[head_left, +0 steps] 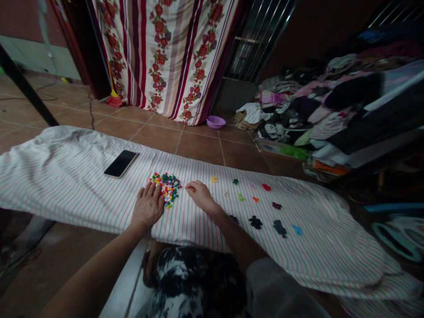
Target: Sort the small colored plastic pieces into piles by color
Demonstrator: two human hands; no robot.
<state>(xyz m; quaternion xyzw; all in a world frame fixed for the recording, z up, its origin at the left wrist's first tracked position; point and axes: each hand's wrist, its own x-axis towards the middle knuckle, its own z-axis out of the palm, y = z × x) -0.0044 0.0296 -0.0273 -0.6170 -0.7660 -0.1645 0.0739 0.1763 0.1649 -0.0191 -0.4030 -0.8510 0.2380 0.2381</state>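
Note:
A mixed pile of small colored pieces (170, 187) lies on the striped cloth. My left hand (148, 204) rests flat at the pile's left side, fingers stretched out and touching its edge. Just right of the pile, my right hand (200, 195) is closed with thumb and fingers pinched together; whatever it may hold is hidden. Farther right are small groups sorted by color: yellow pieces (214, 179), green pieces (235, 181), red pieces (266, 187), orange pieces (255, 199), dark red pieces (277, 206), black pieces (255, 222), dark grey-blue pieces (280, 228) and blue pieces (297, 229).
A phone (121, 164) lies left of the pile on the striped cloth (82, 185). Beyond stand a flowered curtain (165, 57), a purple basin (216, 122) and a red broom (114, 100) on the tiled floor. Heaped clothes (314, 97) fill the right side.

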